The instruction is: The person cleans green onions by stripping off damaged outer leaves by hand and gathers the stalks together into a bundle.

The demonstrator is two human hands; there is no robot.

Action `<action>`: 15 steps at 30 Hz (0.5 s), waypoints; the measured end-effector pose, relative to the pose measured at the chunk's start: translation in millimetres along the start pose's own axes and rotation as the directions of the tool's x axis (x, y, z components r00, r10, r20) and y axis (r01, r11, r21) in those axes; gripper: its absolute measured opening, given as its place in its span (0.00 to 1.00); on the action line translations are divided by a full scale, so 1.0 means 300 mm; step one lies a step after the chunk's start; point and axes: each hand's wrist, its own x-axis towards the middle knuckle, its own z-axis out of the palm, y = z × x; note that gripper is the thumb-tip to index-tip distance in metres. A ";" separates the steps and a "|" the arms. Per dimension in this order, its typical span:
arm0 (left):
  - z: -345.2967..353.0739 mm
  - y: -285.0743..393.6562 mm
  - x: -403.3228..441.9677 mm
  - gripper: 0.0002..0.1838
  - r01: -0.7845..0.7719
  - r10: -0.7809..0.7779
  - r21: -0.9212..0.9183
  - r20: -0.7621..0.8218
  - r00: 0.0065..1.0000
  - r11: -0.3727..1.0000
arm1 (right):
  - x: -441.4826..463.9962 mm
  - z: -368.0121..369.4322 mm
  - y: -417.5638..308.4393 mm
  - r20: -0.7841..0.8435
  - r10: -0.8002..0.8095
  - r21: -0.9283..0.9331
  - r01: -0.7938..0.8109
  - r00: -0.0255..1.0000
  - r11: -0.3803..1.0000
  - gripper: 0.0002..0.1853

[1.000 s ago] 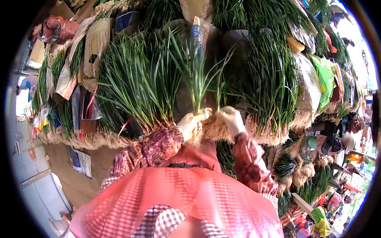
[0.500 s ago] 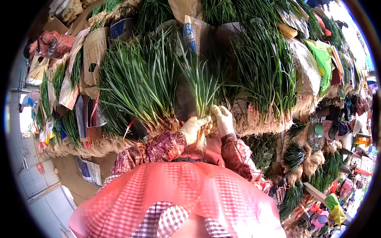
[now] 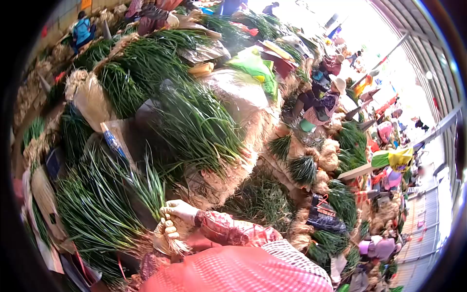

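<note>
My left hand [image 3: 164,235], in a pale glove, is wrapped round the lower part of a small bunch of green stalks [image 3: 151,190], whose pale roots hang out below the fist. Just above it, my right hand [image 3: 181,210], also gloved, is closed at the stalks with the fingers pinched together. The leaves of the bunch point up and to the left. A large pile of loose green stalks [image 3: 92,209] lies to the left of my hands. Another thick pile [image 3: 199,121] rests farther up, its roots towards the right.
A white plastic sheet [image 3: 238,92] and a green bag [image 3: 253,65] lie on the heap. Tied bundles [image 3: 302,169] and a black bag [image 3: 325,214] are at the right. A person in a pale hat [image 3: 325,104] sits beyond; a person in blue [image 3: 82,31] is at the upper left.
The view has swung to the right, so the hands and bunch appear farther left and lower. My right hand has come from beside the bunch to close on its stalks.
</note>
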 end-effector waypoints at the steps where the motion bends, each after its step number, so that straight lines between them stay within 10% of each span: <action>1: 0.006 -0.003 0.013 0.12 0.014 -0.014 -0.009 0.031 0.999 1.000 | -0.006 0.004 -0.028 -0.061 -0.074 -0.215 0.060 0.995 0.975 0.10; 4: -0.023 0.032 0.033 0.11 0.020 -0.011 0.051 -0.185 0.983 0.998 | -0.036 -0.008 -0.032 0.050 -0.615 -0.925 0.268 0.787 0.268 0.12; 7: 0.058 0.009 0.002 0.11 -0.040 0.054 0.233 -0.053 0.997 0.972 | -0.119 -0.111 -0.039 -0.176 -0.740 -0.962 0.046 0.649 0.269 0.12; 9: 0.096 0.023 -0.031 0.11 -0.131 0.136 0.285 0.002 0.991 0.950 | -0.219 -0.288 -0.019 -0.202 -0.621 -0.979 -0.144 0.758 0.142 0.10; 10: 0.119 0.025 -0.044 0.10 -0.192 0.193 0.342 0.034 0.981 0.920 | -0.322 -0.277 -0.083 -0.408 -0.068 -0.899 -0.388 0.910 0.200 0.11; 11: 0.156 0.026 -0.053 0.10 -0.197 0.196 0.308 0.034 0.980 0.931 | -0.377 -0.322 -0.048 -0.435 0.254 -0.900 -0.423 0.864 -0.103 0.13; 12: 0.192 0.016 -0.046 0.09 -0.259 0.206 0.346 0.185 0.961 0.902 | -0.453 -0.363 -0.022 -0.418 0.420 -0.899 -0.433 0.805 -0.065 0.16; 14: 0.285 -0.004 -0.026 0.06 -0.307 0.240 0.338 0.226 0.944 0.890 | -0.399 -0.497 0.104 -0.423 0.193 -0.882 -0.353 0.885 -0.312 0.16; 15: 0.302 -0.015 -0.019 0.05 -0.311 0.296 0.281 0.095 0.951 0.908 | -0.372 -0.424 0.059 -0.391 -0.200 -0.906 -0.414 0.898 -0.089 0.21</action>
